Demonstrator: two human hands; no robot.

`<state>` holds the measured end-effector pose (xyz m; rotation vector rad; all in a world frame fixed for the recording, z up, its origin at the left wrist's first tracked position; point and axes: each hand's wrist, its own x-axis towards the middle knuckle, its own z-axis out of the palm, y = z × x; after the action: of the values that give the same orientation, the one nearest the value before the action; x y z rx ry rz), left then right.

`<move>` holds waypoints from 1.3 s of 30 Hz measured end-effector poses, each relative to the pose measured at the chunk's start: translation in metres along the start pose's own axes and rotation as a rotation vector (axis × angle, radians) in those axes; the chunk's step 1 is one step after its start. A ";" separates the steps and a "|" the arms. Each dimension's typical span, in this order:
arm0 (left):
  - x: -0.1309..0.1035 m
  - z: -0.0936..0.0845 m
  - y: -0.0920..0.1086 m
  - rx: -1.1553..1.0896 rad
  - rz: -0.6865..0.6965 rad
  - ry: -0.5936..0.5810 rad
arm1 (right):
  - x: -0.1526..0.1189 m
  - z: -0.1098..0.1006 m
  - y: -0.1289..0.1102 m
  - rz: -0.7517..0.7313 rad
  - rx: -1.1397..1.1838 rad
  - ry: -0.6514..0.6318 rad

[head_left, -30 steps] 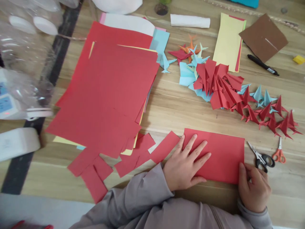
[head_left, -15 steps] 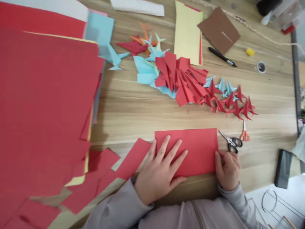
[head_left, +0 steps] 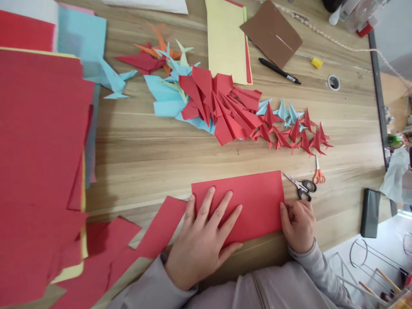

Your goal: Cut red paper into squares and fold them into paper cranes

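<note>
A red paper sheet [head_left: 257, 206] lies at the table's front edge. My left hand [head_left: 204, 236] rests flat on its left part with the fingers spread. At the sheet's right edge, my right hand [head_left: 298, 224] is closed, its thumb and curled fingers pinching the paper's edge. Black-handled scissors [head_left: 302, 187] lie just above my right hand, beside small orange-handled scissors [head_left: 318, 174]. Loose red paper strips [head_left: 161, 227] sit left of my left hand.
Large red sheets [head_left: 38, 141] are stacked at the left. Folded red pieces [head_left: 222, 105] and small red and blue cranes [head_left: 294, 131] stretch across the middle. Behind them lie yellow paper [head_left: 227, 43], brown paper [head_left: 272, 34] and a pen [head_left: 279, 71]. A black case [head_left: 370, 213] is at right.
The camera view has turned and shifted to the right, so the table's things appear further left. Both hands keep their places on the red sheet.
</note>
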<state>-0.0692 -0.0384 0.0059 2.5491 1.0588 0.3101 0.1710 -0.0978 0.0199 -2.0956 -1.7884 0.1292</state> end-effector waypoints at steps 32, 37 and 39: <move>0.001 -0.001 0.002 0.001 -0.024 -0.009 | -0.003 0.003 0.003 -0.005 0.006 0.011; 0.001 0.000 0.002 -0.001 -0.021 -0.010 | 0.001 -0.010 -0.004 -0.074 -0.103 0.109; 0.001 0.000 0.001 0.000 -0.023 -0.016 | 0.008 -0.013 -0.006 -0.153 -0.098 0.058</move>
<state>-0.0675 -0.0384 0.0062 2.5337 1.0810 0.2831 0.1715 -0.0921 0.0355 -1.9955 -1.9476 -0.0607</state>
